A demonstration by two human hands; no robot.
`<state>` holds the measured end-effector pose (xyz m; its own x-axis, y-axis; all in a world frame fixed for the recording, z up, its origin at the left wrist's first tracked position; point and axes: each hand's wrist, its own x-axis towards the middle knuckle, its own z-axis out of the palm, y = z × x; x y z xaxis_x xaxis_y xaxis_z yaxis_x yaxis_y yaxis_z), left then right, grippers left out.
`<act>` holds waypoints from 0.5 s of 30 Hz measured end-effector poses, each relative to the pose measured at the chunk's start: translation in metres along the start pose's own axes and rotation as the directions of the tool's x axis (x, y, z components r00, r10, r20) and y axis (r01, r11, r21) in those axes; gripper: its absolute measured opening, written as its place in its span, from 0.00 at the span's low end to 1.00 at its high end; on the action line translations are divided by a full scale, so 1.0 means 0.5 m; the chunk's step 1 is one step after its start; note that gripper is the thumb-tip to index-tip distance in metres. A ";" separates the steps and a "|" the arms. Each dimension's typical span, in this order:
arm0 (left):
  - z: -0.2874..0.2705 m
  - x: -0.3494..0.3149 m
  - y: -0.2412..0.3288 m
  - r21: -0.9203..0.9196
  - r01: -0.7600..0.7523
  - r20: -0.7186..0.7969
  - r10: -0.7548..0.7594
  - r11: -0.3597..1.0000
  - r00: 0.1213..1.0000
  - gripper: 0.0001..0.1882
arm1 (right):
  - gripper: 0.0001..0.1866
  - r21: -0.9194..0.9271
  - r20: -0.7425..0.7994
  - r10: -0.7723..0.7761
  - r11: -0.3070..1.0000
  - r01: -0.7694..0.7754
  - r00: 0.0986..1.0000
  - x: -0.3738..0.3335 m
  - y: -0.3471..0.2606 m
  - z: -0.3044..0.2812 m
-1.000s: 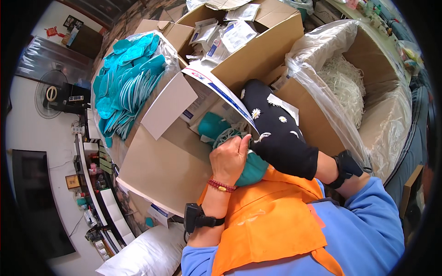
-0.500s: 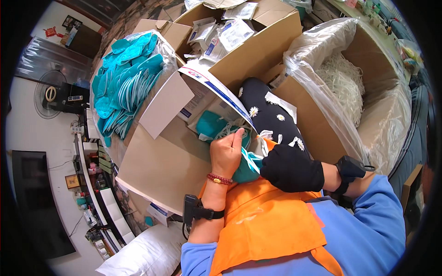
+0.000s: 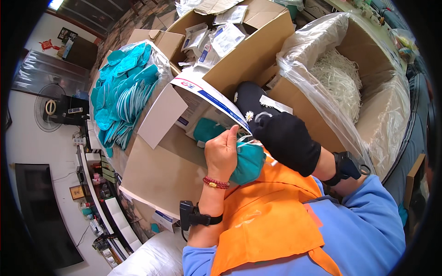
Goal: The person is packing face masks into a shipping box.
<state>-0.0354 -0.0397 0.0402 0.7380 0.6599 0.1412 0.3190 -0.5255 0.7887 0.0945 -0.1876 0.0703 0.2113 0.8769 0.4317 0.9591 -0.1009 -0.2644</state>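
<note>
A teal cup-shaped face mask (image 3: 249, 163) hangs over my orange apron, gripped at its edge by my bare left hand (image 3: 221, 152), thumb up. White elastic straps (image 3: 244, 140) come off the mask beside that thumb. My right hand (image 3: 286, 141), in a black glove, is over my dark daisy-print trouser leg (image 3: 246, 94), beyond the mask. Its fingers are curled, with something pale at their tips that I cannot make out. Behind my left hand, an open carton (image 3: 161, 170) holds another teal mask (image 3: 207, 129), partly hidden.
At the left, a plastic-lined container holds a heap of teal masks (image 3: 124, 92). A cardboard box (image 3: 258, 50) at the back contains small white packets (image 3: 225, 39). On the right, a plastic-lined box (image 3: 317, 103) holds a tangle of white elastic straps (image 3: 340, 83).
My right hand has moved up and away from the mask, toward the trouser leg. The straps are no longer stretched between my hands, and more of the mask shows beside my left hand.
</note>
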 end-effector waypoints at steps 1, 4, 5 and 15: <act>-0.004 0.001 -0.004 0.017 0.040 -0.003 -0.040 0.999 0.999 0.20 | 0.03 -0.030 0.023 0.003 1.000 -0.002 1.000 0.004 -0.006 -0.003; -0.021 0.016 -0.027 -0.070 0.066 -0.096 -0.072 0.995 0.993 0.21 | 0.04 0.431 0.015 -0.183 0.888 0.159 0.983 -0.035 -0.016 0.022; -0.042 0.030 -0.047 0.009 0.107 -0.140 -0.104 0.994 0.985 0.23 | 0.04 0.623 0.061 -0.312 0.754 0.208 0.948 -0.060 -0.030 0.013; -0.090 0.008 -0.013 -0.242 0.057 0.016 -0.054 0.969 0.998 0.27 | 0.15 0.697 0.077 0.184 0.693 -0.185 0.980 0.022 -0.037 -0.026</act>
<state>-0.0612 -0.0093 0.0627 0.7292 0.6786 0.0883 0.2067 -0.3414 0.9169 0.0813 -0.1822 0.0910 0.3690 0.8769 0.3080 0.4945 0.0954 -0.8639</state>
